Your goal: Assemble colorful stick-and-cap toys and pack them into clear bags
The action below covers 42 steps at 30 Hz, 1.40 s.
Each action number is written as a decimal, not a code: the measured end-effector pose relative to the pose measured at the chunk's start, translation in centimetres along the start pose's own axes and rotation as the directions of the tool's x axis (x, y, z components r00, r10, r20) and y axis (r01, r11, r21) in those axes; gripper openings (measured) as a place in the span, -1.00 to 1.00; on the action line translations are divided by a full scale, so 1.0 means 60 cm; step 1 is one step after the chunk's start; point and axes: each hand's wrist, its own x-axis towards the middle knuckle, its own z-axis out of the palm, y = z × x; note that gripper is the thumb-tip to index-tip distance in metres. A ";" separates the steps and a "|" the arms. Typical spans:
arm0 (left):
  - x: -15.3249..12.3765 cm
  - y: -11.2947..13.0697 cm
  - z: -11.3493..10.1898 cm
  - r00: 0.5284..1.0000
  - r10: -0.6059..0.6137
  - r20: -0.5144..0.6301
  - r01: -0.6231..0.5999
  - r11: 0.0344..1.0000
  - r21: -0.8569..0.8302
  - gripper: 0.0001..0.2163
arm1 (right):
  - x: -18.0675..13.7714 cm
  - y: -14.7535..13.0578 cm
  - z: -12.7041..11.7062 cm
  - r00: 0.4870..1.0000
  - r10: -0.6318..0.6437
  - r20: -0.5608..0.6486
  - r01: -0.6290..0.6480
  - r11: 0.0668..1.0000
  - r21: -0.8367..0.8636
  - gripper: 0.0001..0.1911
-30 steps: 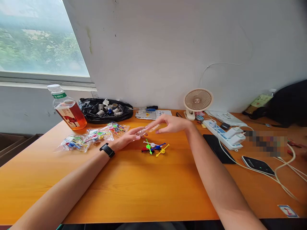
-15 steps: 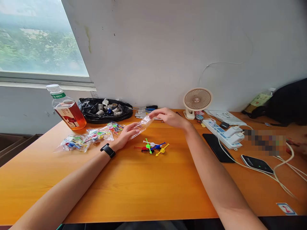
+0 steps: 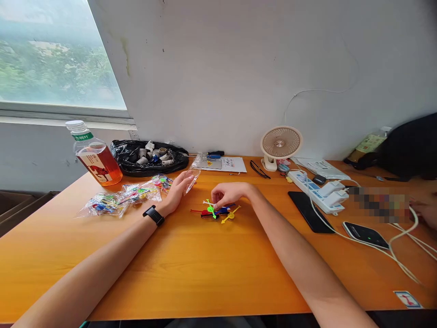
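Observation:
My left hand, a black band on its wrist, grips a clear plastic bag that stands up from the fingers. Right of it, a small pile of coloured plastic arrow spinners lies on the table, with a green spinner, a yellow spinner, and red, blue and black ones. From above, my right hand reaches into the pile, its thumb and fingers pinched on a white arrow spinner that they partly hide. Beside my left hand lie several filled clear bags of spinners.
A bottle of reddish drink and a black bag of grey pieces stand at the back left. A small fan, a power strip, a black pad, a phone and cables occupy the right. Another person's hand shows at the far right.
My right hand has let go of the clear bag and come down to the spinner pile. The bag stays in my left hand, now more upright.

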 end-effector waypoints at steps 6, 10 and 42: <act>-0.008 0.008 0.004 0.997 0.069 0.040 -0.073 0.992 0.107 -0.62 | -0.003 0.005 -0.013 0.989 -0.089 -0.118 0.095 0.994 0.047 -0.81; -0.014 0.011 0.007 0.998 0.066 0.021 -0.069 0.975 0.211 -0.54 | -0.035 0.008 -0.045 0.958 -0.134 -0.253 0.180 0.969 0.171 -0.73; -0.030 0.005 0.011 0.939 0.250 0.235 -0.343 0.700 0.627 -0.49 | -0.060 -0.081 -0.044 0.768 -0.079 -0.635 0.182 0.978 0.098 -0.86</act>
